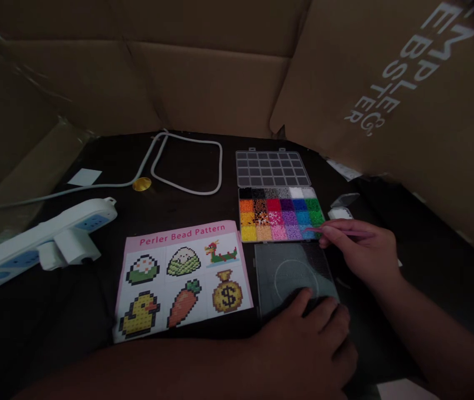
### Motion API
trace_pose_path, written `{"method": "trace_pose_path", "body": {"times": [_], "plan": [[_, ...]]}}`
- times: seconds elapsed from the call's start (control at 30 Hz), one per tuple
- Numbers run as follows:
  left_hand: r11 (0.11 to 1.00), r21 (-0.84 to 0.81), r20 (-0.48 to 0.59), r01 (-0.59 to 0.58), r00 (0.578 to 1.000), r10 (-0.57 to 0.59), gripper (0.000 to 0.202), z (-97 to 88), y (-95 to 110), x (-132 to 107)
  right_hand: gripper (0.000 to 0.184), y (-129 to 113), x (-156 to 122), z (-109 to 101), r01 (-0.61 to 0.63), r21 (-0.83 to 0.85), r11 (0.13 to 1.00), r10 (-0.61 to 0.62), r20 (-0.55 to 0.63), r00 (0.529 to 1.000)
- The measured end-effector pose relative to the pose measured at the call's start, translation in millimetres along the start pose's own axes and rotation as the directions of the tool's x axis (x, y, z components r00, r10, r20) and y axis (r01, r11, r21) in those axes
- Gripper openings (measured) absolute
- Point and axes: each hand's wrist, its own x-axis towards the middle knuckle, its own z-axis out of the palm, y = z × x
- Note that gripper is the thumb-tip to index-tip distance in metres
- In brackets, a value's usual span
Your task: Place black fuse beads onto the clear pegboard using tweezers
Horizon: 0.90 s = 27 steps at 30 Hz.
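Note:
Pink tweezers are pinched in my right hand, their tips over the light blue beads at the front right of a divided bead box. The box lies open, its compartments filled with small beads sorted by colour. Its clear lid is folded back behind it. In front of the box is a dark, see-through pegboard with a pale ring on it. My left hand rests on the near part of the pegboard, fingers spread and slightly bent, covering that part.
A Perler Bead Pattern sheet lies left of the pegboard. Further left are a white power strip, a gold disc and a looped grey cable. A small open white case stands right of the box. Cardboard walls enclose the table.

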Motion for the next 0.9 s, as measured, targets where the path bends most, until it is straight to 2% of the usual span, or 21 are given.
{"method": "trace_pose_path", "body": {"times": [0.9], "plan": [[0.999, -0.036, 0.014, 0.009, 1.000, -0.008, 0.049, -1.4, -0.6, 0.6, 0.012, -6.5, 1.6, 3.8, -0.002, 0.031, 1.000, 0.002, 0.002, 1.000]]}}
